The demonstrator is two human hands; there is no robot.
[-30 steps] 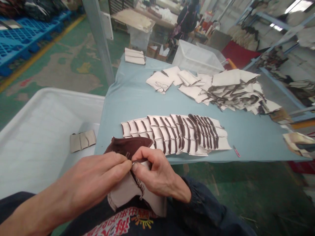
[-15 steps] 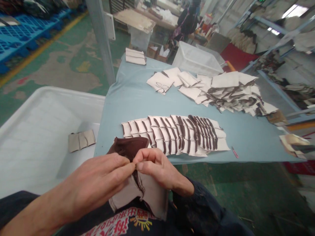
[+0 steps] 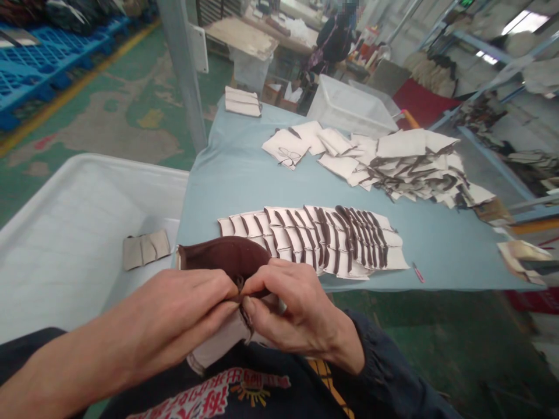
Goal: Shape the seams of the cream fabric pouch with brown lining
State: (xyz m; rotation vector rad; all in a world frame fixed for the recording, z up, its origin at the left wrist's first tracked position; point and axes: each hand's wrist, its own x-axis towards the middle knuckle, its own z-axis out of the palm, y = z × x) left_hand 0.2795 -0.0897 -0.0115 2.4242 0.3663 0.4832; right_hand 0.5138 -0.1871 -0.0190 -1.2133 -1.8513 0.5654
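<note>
The left hand (image 3: 187, 314) and right hand (image 3: 297, 308) meet fingertip to fingertip, pinching a pouch (image 3: 225, 254) between them, dark brown inside, cream outside, its mouth spread. Just beyond, a row of overlapping cream pieces (image 3: 301, 235) lies near the table's (image 3: 244, 180) front edge; bare cloth stretches behind it. Left of the hands, a white bin's (image 3: 74, 233) rim stands beside the table.
</note>
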